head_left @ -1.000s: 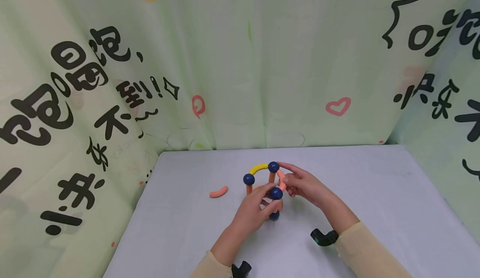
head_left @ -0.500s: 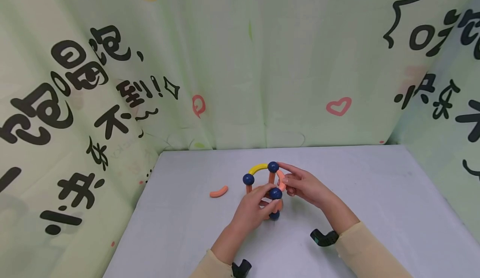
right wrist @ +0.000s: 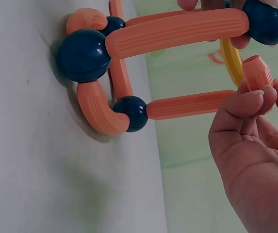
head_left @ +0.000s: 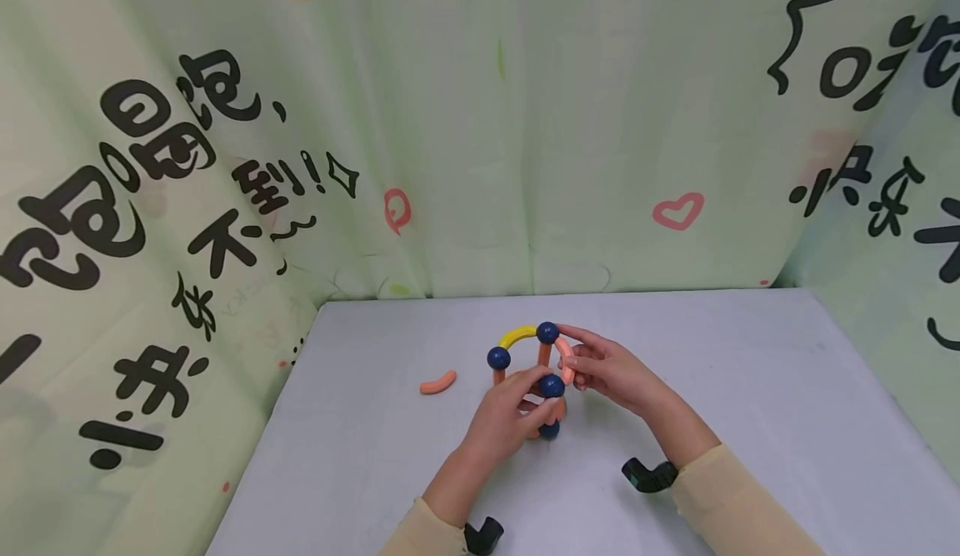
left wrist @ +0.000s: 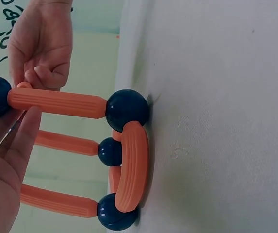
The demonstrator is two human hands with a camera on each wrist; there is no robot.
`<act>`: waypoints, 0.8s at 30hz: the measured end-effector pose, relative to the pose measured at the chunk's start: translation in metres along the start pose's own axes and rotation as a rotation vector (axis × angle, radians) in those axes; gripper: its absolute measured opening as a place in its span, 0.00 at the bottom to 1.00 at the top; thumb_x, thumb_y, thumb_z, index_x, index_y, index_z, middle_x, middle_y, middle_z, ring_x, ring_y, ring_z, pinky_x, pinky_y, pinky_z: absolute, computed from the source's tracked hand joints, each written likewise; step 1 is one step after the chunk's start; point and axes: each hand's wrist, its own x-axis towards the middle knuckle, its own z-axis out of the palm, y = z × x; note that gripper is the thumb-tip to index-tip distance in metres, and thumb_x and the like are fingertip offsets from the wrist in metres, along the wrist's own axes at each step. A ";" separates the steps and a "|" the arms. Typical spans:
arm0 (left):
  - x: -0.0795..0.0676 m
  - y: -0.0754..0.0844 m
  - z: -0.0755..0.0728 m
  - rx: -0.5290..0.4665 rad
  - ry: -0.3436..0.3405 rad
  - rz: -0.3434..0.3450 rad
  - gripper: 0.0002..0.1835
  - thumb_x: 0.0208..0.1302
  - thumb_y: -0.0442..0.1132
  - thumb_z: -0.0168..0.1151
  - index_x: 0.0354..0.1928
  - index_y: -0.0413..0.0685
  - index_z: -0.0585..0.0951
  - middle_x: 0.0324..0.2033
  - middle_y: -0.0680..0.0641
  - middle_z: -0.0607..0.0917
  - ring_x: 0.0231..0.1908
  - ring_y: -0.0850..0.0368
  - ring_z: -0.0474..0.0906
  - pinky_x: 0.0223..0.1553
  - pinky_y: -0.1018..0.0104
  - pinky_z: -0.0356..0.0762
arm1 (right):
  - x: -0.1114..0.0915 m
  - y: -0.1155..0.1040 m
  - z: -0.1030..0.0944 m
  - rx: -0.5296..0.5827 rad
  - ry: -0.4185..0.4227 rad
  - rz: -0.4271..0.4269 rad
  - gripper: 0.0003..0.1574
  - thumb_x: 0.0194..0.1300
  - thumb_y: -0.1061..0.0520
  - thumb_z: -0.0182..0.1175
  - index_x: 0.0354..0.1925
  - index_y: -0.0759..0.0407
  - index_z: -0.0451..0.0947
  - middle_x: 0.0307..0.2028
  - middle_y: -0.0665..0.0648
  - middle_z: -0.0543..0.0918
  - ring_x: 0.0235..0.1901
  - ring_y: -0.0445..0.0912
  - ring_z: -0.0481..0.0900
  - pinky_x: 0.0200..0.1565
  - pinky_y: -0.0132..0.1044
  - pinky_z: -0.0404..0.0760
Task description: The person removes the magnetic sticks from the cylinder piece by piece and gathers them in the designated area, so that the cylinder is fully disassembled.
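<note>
A frame of blue balls and ribbed orange rods stands on the table. My left hand (head_left: 498, 423) grips its near top corner, fingers about a blue ball (head_left: 552, 386) and the orange upright rod (left wrist: 56, 103) under it. My right hand (head_left: 615, 377) pinches a curved orange rod (head_left: 567, 358) between thumb and fingers, its index finger reaching to the far top ball (head_left: 547, 333). In the right wrist view the end of that curved rod (right wrist: 257, 73) is apart from the ball my left hand holds. A yellow curved rod (head_left: 517, 336) joins the far top ball to the left top ball (head_left: 498, 358).
One loose curved orange rod (head_left: 438, 383) lies on the white table (head_left: 360, 473), left of the frame. Behind the table hangs a pale green printed curtain (head_left: 465, 164). Black wrist mounts (head_left: 649, 474) stick out below both sleeves.
The near end of the curved orange rod in my right hand has shifted slightly right, away from the near top ball. My left hand has stayed at its corner.
</note>
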 end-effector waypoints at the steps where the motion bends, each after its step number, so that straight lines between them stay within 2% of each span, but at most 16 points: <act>1: 0.000 0.000 0.000 0.005 0.000 0.004 0.21 0.69 0.48 0.61 0.62 0.62 0.74 0.54 0.53 0.83 0.49 0.65 0.82 0.44 0.80 0.80 | 0.000 0.000 0.000 0.000 0.000 0.002 0.41 0.68 0.49 0.63 0.74 0.46 0.59 0.39 0.56 0.75 0.31 0.45 0.75 0.39 0.30 0.81; 7: 0.000 0.000 0.000 0.013 0.006 0.017 0.21 0.69 0.48 0.61 0.62 0.62 0.74 0.54 0.53 0.84 0.46 0.65 0.82 0.45 0.80 0.80 | 0.001 0.002 -0.001 -0.013 0.006 0.004 0.42 0.67 0.48 0.64 0.74 0.46 0.59 0.40 0.57 0.76 0.32 0.46 0.74 0.39 0.32 0.80; 11: -0.001 -0.001 0.000 0.002 0.005 0.023 0.21 0.69 0.48 0.61 0.63 0.61 0.74 0.54 0.52 0.83 0.45 0.61 0.84 0.45 0.80 0.80 | 0.002 0.004 -0.002 -0.009 0.013 0.007 0.42 0.67 0.48 0.64 0.74 0.47 0.60 0.39 0.56 0.77 0.31 0.46 0.74 0.38 0.32 0.79; 18: -0.001 -0.002 0.000 -0.002 -0.001 0.025 0.21 0.70 0.48 0.61 0.63 0.59 0.74 0.54 0.52 0.83 0.45 0.59 0.85 0.45 0.76 0.82 | 0.005 0.006 -0.002 -0.028 0.049 0.007 0.41 0.67 0.47 0.64 0.73 0.48 0.62 0.50 0.67 0.79 0.29 0.45 0.74 0.36 0.31 0.78; 24: -0.001 -0.003 0.000 0.084 0.031 0.047 0.21 0.69 0.49 0.61 0.62 0.57 0.75 0.51 0.54 0.85 0.45 0.60 0.80 0.46 0.72 0.81 | 0.008 0.009 -0.001 -0.074 0.087 0.012 0.40 0.66 0.46 0.64 0.72 0.48 0.63 0.55 0.71 0.76 0.29 0.46 0.72 0.34 0.32 0.77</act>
